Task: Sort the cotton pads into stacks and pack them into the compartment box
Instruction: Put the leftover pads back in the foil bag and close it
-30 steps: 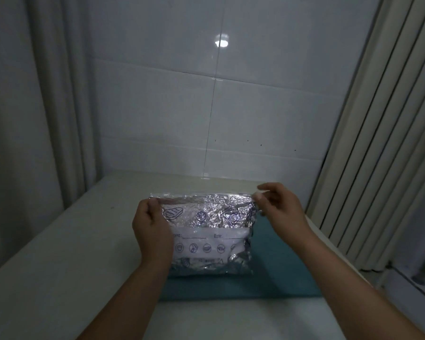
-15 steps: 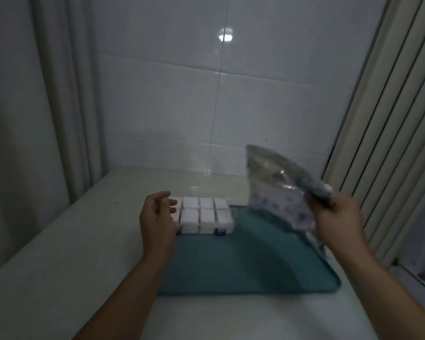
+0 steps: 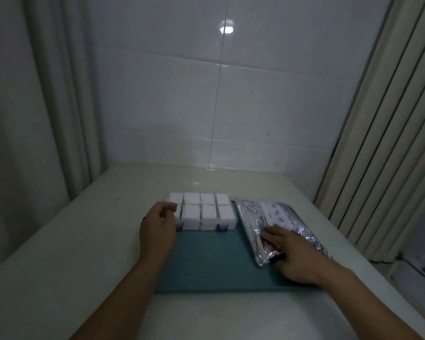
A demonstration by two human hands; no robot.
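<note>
Foil bag [image 3: 277, 224] under flat right hand [image 3: 292, 253]

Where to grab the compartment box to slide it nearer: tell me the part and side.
Grip the compartment box by its short ends, one hand per side. It lies flat and wide. The left hand already sits at its left end; the foil bag crowds the right end, so shift that first.

Place: a home corner — likely a bathroom or utility room
Signs: glossy tiled wall [image 3: 268, 99] behind the table [image 3: 59, 241] — curtains [image 3: 59, 94] flanking it
</note>
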